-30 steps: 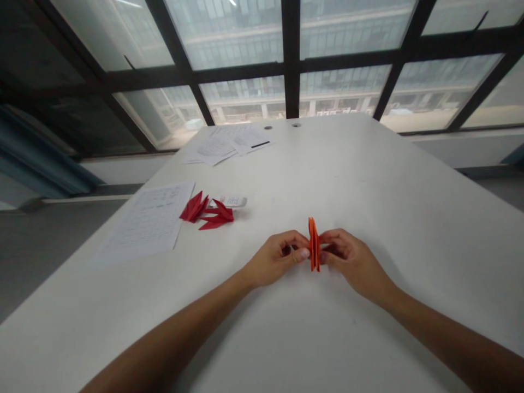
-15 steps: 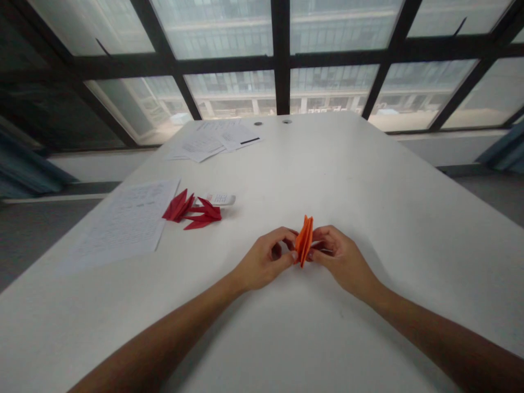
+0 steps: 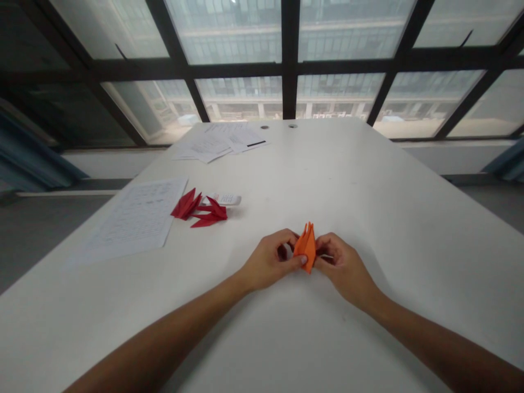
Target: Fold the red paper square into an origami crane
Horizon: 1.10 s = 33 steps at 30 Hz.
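An orange folded paper piece (image 3: 308, 245), origami with several narrow points at its far end, is held upright between my hands just above the table. My left hand (image 3: 273, 257) pinches it from the left, its thumb lying across the near face. On the other side, my right hand (image 3: 343, 267) is closed on its right edge; the fingertips behind the paper are partly hidden. Two red folded paper pieces lie off to the left: one red origami (image 3: 186, 204) partly over a printed sheet, and another red origami (image 3: 212, 213) beside it.
Next to the red pieces lies a white remote control (image 3: 229, 200), partly covered. A printed sheet (image 3: 131, 218) spreads over the left of the white table (image 3: 262, 338). More papers (image 3: 216, 143) lie at the far left, near two round cable holes. Windows (image 3: 241, 98) stand beyond.
The orange paper has turned, so a broad face now shows instead of its stacked edges. My left thumb has moved onto that face. The whole view has shifted slightly.
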Tool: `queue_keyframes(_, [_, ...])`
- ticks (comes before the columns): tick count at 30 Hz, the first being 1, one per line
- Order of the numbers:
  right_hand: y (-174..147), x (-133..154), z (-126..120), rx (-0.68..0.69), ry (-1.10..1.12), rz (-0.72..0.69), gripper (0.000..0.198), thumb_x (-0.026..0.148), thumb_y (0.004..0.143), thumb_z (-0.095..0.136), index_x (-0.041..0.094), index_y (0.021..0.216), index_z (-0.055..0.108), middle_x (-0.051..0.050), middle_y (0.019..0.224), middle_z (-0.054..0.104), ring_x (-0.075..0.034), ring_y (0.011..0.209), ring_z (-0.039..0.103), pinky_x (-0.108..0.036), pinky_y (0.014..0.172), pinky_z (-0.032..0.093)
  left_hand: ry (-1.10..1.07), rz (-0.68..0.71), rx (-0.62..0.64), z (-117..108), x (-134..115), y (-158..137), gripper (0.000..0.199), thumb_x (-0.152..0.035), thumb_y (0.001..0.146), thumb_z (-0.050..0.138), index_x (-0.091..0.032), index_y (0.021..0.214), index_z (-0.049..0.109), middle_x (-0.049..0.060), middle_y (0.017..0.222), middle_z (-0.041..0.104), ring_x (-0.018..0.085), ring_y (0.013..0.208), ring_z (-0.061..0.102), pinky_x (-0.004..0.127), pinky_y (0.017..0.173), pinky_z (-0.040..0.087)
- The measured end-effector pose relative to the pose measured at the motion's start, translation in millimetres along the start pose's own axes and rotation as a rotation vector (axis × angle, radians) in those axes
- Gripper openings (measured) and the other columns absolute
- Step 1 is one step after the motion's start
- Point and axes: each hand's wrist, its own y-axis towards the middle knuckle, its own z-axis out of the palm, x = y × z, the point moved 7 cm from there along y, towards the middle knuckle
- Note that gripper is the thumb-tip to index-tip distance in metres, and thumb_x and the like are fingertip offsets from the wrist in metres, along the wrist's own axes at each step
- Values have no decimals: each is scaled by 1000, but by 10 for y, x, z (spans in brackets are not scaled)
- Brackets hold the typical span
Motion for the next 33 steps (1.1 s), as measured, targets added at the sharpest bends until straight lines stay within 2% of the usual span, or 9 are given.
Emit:
queue_keyframes(3, [-29,73,31,55,39,-44,14,35,95,67,24,103,62,-1,100,70,-17,90,69,-30,78,56,-8,-18,-53,-27,48,1,28,-38,84,80,-17,84,62,0,85,63,11,70,52,24,64,41])
queue_keyframes(6, [-43,81,60,93,48,-71,23,38,93,72,25,108,60,-3,105,70,-18,96,69,-33,84,56,-40,-31,-79,-36,56,-2,29,-37,82,82,-17,86,61,0,83,62,12,73,52,26,67,43])
queue_keyframes(9, [-31,21,43,53,44,-52,26,37,90,77,25,105,59,-2,101,70,-19,94,68,-34,86,56,-170,-51,-56,-12,65,0,34,-36,83,83,-18,97,57,0,89,63,13,74,56,27,68,45])
queue_keyframes(13, [1,-5,31,45,119,-33,22,35,92,75,25,100,57,-1,100,69,-17,94,68,-32,84,55,-337,22,-37,-12,42,12,45,-31,84,82,-21,114,51,-1,93,62,13,80,61,29,75,50])
queue_keyframes(17, [28,-8,8,41,160,2,29,32,86,80,25,98,55,-1,101,71,-19,96,68,-33,83,56,-309,40,-25,-21,58,6,48,-29,85,82,-21,120,51,4,105,64,16,89,64,32,81,51])
queue_keyframes(22, [17,10,12,26,155,-38,23,23,86,76,26,98,58,0,103,68,-19,101,69,-36,91,57,-258,-2,-3,10,84,-28,52,-23,84,81,-25,126,49,6,115,63,15,88,64,28,74,53])
queue_keyframes(25, [-13,76,8,1,87,-121,24,15,86,73,28,99,58,2,100,64,-16,96,68,-34,90,58,-188,78,-27,18,22,-45,48,-15,85,77,-25,125,51,7,116,62,13,86,63,28,75,54])
queue_keyframes(30, [-105,334,26,16,-257,-458,20,8,89,67,27,93,64,-1,99,65,-17,92,65,-33,83,55,105,370,-35,67,-229,-107,36,-6,87,69,-23,117,60,5,106,62,15,90,62,29,82,55])
queue_keyframes(33, [-137,408,15,-4,-362,-542,21,7,91,66,28,93,66,-3,102,66,-18,95,65,-34,83,54,198,439,-14,102,-292,-135,37,-3,88,65,-22,118,59,6,107,62,16,94,62,30,85,55])
